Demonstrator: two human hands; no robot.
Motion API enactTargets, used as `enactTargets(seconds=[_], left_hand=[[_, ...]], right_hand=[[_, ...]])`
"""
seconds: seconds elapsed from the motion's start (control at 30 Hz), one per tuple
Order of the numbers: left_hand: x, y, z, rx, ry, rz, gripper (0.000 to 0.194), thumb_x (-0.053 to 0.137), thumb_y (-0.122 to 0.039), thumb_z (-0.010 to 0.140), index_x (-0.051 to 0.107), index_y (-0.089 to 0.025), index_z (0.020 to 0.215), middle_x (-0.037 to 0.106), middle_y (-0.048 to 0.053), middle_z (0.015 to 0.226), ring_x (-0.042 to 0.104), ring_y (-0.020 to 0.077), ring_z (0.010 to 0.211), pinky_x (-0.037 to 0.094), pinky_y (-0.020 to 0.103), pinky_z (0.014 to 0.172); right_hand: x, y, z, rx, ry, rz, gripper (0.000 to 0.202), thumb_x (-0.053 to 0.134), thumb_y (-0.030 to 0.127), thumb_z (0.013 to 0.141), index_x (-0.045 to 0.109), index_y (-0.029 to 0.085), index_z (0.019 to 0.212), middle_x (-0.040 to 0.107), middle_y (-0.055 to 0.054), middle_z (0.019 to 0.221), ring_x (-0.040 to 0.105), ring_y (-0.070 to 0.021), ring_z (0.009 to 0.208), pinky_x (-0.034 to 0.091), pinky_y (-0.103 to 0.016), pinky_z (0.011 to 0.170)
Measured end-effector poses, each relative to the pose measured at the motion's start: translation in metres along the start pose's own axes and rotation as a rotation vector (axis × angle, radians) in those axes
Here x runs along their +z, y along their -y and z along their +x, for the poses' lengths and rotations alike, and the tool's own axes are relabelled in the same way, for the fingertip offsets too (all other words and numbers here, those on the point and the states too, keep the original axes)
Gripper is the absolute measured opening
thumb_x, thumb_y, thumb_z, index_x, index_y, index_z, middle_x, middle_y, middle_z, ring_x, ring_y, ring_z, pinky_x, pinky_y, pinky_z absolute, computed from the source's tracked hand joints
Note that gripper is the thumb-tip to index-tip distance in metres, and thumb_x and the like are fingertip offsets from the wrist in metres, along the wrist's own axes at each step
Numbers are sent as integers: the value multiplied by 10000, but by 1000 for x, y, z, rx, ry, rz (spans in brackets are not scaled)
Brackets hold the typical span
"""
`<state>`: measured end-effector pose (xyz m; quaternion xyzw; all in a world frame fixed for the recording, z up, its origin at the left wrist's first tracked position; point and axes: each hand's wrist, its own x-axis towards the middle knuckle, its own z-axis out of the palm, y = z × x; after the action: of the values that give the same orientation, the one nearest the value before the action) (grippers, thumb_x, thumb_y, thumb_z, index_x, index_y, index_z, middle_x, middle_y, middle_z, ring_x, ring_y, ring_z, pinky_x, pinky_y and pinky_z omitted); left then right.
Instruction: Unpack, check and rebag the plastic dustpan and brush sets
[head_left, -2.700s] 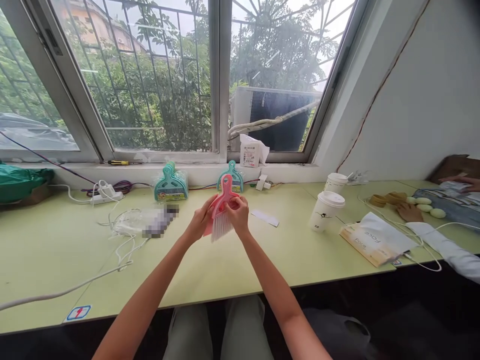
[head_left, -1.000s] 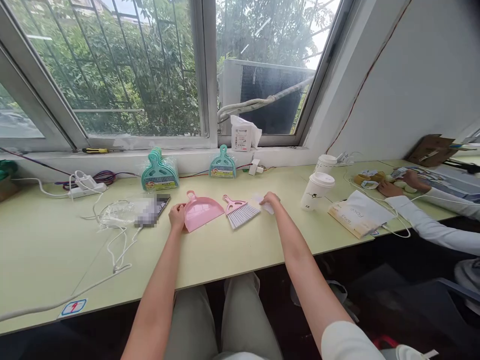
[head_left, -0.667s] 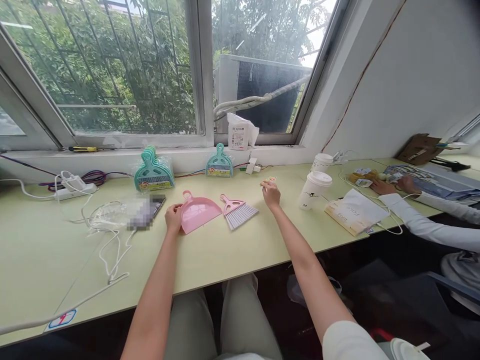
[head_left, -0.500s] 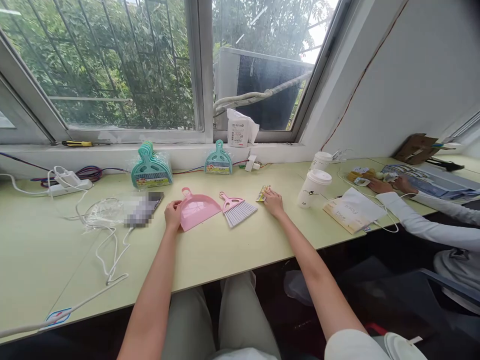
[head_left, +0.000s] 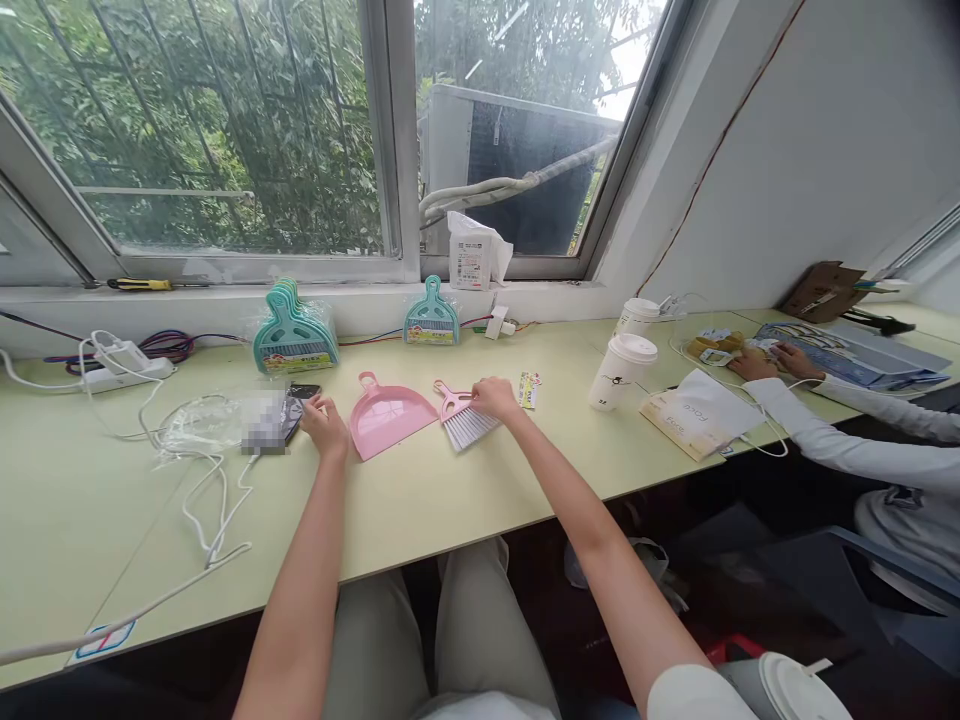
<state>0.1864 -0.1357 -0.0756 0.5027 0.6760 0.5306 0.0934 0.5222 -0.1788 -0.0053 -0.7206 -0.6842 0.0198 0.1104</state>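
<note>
My right hand (head_left: 495, 398) reaches over the small pink hand brush (head_left: 455, 403), fingers closed at the right end of its head. The brush lies on the table with its pale bristles towards me. To its left a pink dustpan (head_left: 391, 420) rests flat, handle pointing to the window. Between the dustpan and a dark phone (head_left: 301, 394), partly blurred out, is my left hand (head_left: 326, 428), its fingers loosely apart and holding nothing visible. Right of my right hand, a small yellow printed card (head_left: 529, 390) lies on the table.
Wrapped teal brush-and-dustpan sets (head_left: 294, 330) stand by the wall, with another teal set (head_left: 432, 315) nearby. White cables (head_left: 217, 490) and clear plastic (head_left: 206, 425) lie left. Right are a white paper cup (head_left: 622, 375), a tissue pack (head_left: 686, 415) and a co-worker's hands (head_left: 757, 365).
My right hand has let go of the printed card and moved left onto the brush. My left hand has come off the dustpan and shifted left towards the phone.
</note>
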Motion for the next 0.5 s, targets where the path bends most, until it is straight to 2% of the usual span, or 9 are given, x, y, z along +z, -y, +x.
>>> enactTargets(seconds=[0.1, 0.2, 0.3, 0.37, 0.5], left_hand=[[-2, -7, -3, 6, -90, 42, 322, 375, -325, 899, 477, -141, 1143, 567, 140, 1182, 487, 250, 1139, 282, 415, 1042], [-4, -8, -4, -2, 37, 96, 284, 468, -322, 847, 526, -159, 1073, 578, 134, 1175, 471, 271, 1159, 275, 428, 1045], [-7, -6, -5, -13, 204, 77, 293, 522, -339, 810, 556, -177, 1051, 608, 123, 1109, 520, 263, 1081, 363, 396, 969], [-9, -6, -7, 30, 273, 68, 272, 468, -366, 844, 573, -184, 1017, 626, 120, 1053, 554, 249, 1011, 409, 367, 899], [-12, -16, -18, 189, 391, 136, 361, 303, -391, 916, 596, -202, 820, 648, 108, 943, 591, 236, 936, 423, 345, 842]], right_hand=[[15, 35, 6, -20, 23, -30, 302, 610, 410, 791, 701, 181, 965, 696, -145, 970, 587, -236, 964, 364, -310, 804], [21, 52, 14, -34, 86, -137, 311, 631, 388, 781, 690, 155, 978, 673, -184, 1054, 571, -265, 1055, 347, -356, 874], [15, 57, 25, -36, 158, -155, 314, 735, 376, 672, 705, 168, 907, 703, -158, 947, 622, -265, 964, 369, -360, 836], [7, 60, 32, -38, 183, -113, 294, 752, 400, 639, 715, 192, 843, 717, -122, 866, 648, -244, 879, 387, -326, 761], [-3, 83, 39, -143, 210, 11, 246, 634, 474, 741, 723, 266, 840, 732, -44, 887, 653, -184, 856, 375, -268, 693]])
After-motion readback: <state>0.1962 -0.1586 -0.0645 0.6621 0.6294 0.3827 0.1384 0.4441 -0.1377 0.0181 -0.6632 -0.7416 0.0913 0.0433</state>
